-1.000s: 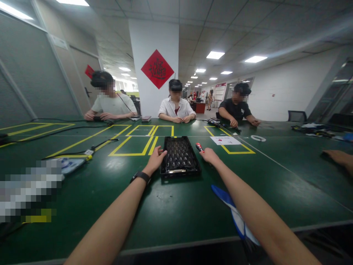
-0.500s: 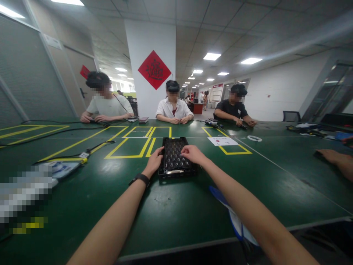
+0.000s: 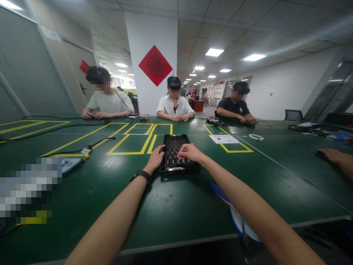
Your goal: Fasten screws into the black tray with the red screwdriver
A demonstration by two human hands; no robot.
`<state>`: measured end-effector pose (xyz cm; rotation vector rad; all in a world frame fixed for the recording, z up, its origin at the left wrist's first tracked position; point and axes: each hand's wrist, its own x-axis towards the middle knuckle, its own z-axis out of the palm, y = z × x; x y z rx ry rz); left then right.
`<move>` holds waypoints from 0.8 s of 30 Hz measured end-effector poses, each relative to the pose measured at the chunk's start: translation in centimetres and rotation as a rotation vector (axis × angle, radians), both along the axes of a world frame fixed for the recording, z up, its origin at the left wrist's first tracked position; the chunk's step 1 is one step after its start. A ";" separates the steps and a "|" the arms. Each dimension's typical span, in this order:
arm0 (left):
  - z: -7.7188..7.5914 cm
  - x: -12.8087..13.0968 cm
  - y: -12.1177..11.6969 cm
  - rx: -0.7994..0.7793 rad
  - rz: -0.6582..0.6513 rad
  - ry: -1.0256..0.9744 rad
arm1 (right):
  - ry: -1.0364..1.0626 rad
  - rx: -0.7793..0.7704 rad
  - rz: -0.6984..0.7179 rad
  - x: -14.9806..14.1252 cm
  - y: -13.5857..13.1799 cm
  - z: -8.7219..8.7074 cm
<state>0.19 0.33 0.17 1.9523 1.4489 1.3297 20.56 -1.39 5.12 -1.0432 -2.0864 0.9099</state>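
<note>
Having shifted leftward over the past second, the right hand (image 3: pixel 189 152) is now occupying a place above the right half of the black tray (image 3: pixel 179 173), at the centre of the frame, rather than beside it. Its fingers are curling inward, tips close together; how firmly this grip is closing, and on what, cannot be told, though a small red patch (image 3: pixel 192 144) is showing beyond the knuckles. At the tray's left rim the left hand (image 3: pixel 156 160) is resting half open, its grip bending loosely along the side wall.

The bench (image 3: pixel 154 217) is presenting a smooth, dark green, faintly glossy surface; straight strips of yellow tape (image 3: pixel 124 153) are outlining rectangles left of centre. Right of centre, a flat white sheet (image 3: pixel 224 139) and a white ring (image 3: pixel 256 137) are lying well apart from the tray.

The tray itself is lying flat: rectangular, with raised walls. Its shiny interior is displaying rows of small pale marks, and a pale, metallic-looking strip (image 3: pixel 175 169) is running along the near end.
</note>
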 end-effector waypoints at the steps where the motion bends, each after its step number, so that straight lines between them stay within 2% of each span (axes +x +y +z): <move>1: 0.0 0.0 0.0 0.000 0.004 0.001 | 0.044 -0.039 0.009 0.2 -0.3 -0.1; 3: 0.0 0.0 0.1 -0.001 0.006 0.004 | 0.051 -0.035 0.011 0.5 -0.8 -0.3; 7: -0.1 0.0 0.1 -0.003 0.012 0.013 | -0.037 0.102 -0.026 0.8 -1.6 -0.8; 10: -0.2 -0.1 0.1 0.000 0.030 0.043 | -0.086 0.148 -0.036 0.9 -1.9 -0.8; 15: -0.3 -0.1 0.1 -0.020 0.047 0.077 | -0.145 0.139 0.076 1.2 -1.8 -0.6; 21: -0.2 0.0 0.1 -0.047 0.059 0.084 | -0.181 0.283 0.122 1.7 -1.8 -0.5; 24: -0.2 0.0 0.1 -0.046 0.064 0.090 | -0.175 0.285 0.164 1.8 -1.8 -0.3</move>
